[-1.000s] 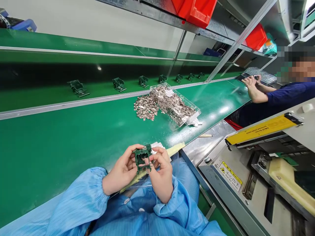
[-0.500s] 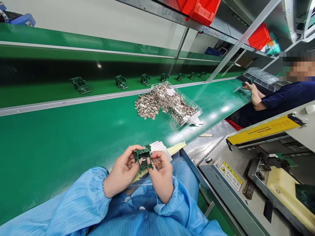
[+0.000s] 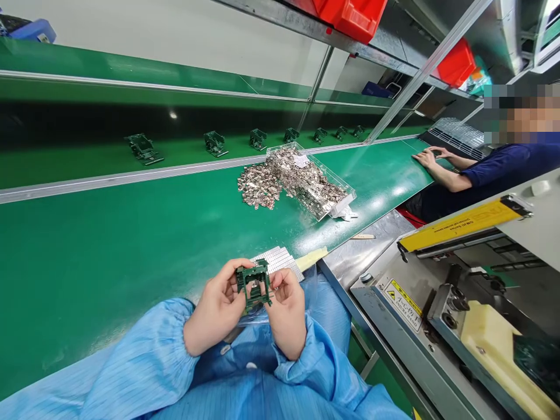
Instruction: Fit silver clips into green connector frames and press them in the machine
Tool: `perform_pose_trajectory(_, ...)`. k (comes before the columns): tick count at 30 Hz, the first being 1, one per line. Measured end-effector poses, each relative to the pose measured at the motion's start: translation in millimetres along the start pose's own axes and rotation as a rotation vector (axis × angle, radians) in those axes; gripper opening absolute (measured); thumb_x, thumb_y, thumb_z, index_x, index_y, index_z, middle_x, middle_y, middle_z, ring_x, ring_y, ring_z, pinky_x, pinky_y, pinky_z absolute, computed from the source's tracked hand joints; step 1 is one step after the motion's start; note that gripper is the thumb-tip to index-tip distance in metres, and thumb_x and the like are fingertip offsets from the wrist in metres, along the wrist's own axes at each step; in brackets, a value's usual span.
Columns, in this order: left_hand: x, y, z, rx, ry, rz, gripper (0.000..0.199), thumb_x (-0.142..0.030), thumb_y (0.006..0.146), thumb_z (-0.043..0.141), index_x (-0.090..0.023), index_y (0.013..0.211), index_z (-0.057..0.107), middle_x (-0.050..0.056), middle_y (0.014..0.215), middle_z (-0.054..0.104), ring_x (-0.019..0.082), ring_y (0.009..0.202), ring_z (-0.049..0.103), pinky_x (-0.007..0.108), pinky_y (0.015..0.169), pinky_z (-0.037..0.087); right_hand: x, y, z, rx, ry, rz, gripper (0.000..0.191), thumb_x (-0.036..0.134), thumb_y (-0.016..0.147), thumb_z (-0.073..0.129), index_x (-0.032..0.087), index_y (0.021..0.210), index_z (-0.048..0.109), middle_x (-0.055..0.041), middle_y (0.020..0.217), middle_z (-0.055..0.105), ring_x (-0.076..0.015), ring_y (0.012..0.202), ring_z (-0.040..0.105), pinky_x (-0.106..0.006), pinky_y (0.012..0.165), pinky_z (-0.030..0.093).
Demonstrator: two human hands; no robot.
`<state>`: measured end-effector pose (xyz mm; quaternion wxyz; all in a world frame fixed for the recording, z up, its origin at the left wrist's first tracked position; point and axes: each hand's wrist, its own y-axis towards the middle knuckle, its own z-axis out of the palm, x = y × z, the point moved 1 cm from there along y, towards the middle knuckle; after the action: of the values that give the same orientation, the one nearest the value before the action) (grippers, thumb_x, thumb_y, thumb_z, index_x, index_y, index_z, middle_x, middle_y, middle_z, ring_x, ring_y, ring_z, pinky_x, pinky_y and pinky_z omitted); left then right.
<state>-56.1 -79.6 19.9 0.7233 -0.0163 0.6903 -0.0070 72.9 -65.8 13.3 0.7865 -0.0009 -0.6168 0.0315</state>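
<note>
A small dark green plastic frame (image 3: 254, 284) with an opening in its middle is held up between my two hands. My left hand (image 3: 215, 309) grips its left side, fingers closed on the edge. On its right side, the thumb and fingers of my right hand (image 3: 287, 312) pinch the frame. Just behind it lies a sheet of small white labels (image 3: 280, 260), beside a yellowish strip (image 3: 311, 257). Farther back, a heap of small metal pieces (image 3: 259, 185) sits against a clear tray (image 3: 312, 181) full of similar pieces.
Several green assemblies (image 3: 215, 143) stand in a row along the belt (image 3: 175, 157) at the back. To the right are a machine (image 3: 394, 303) with a yellow bar and a person in dark blue (image 3: 503, 163). Red bins (image 3: 350, 17) sit on the overhead shelf.
The green frame has tilted slightly in my hands, and its opening shows more clearly. My thumbs have moved out of the opening. The other person's hands have lowered to the table.
</note>
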Motion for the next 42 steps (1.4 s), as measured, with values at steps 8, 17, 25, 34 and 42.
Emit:
perform_pose_trajectory(8,2,-5,12.7,0.058,0.061,0.033,0.027,-0.024,0.084,0.06,-0.02,0.109,0.053,0.001,0.089,0.061,0.011,0.072,0.057,0.02,0.066,0.048,3,-12,-13,-0.024,0.021,-0.019,0.027,0.024,0.074,0.068,0.022,0.072,0.042,0.0039,0.07,0.047,-0.0117,0.062,0.043,-0.023,0.057,0.039)
perform_pose_trajectory(17,1,31,24.4,-0.023,-0.003,0.032,0.038,-0.025,0.071,0.072,-0.018,0.104,0.053,-0.002,0.076,0.059,0.012,0.068,0.059,0.019,0.062,0.048,-32,2,-103,-0.302,-0.094,0.06,0.039,0.057,0.079,0.062,0.018,0.079,0.06,-0.0017,0.069,0.06,-0.0128,0.057,0.05,-0.024,0.051,0.042)
perform_pose_trajectory(25,19,78,66.3,-0.011,-0.081,0.092,0.04,-0.027,0.072,0.069,-0.018,0.106,0.05,0.003,0.093,0.066,0.016,0.085,0.064,0.024,0.072,0.05,-53,14,-77,-0.133,-0.096,0.097,0.043,0.058,0.073,0.068,0.016,0.068,0.065,-0.0031,0.057,0.062,-0.0128,0.049,0.051,-0.025,0.049,0.042)
perform_pose_trajectory(34,29,76,62.8,0.019,-0.022,0.142,0.041,-0.024,0.078,0.065,-0.018,0.114,0.047,0.003,0.094,0.065,0.016,0.091,0.065,0.025,0.078,0.052,-69,4,-70,-0.193,-0.267,-0.093,0.042,0.048,0.093,0.044,0.018,0.068,0.062,-0.0043,0.063,0.063,-0.0168,0.06,0.057,-0.029,0.059,0.045)
perform_pose_trajectory(42,26,76,62.9,0.024,-0.024,0.109,0.042,-0.026,0.078,0.065,-0.018,0.115,0.046,0.003,0.095,0.064,0.016,0.092,0.065,0.026,0.079,0.052,-76,13,-90,-0.036,-0.507,-0.196,0.04,0.051,0.088,0.05,0.023,0.061,0.06,-0.005,0.067,0.06,-0.0202,0.068,0.055,-0.032,0.069,0.042)
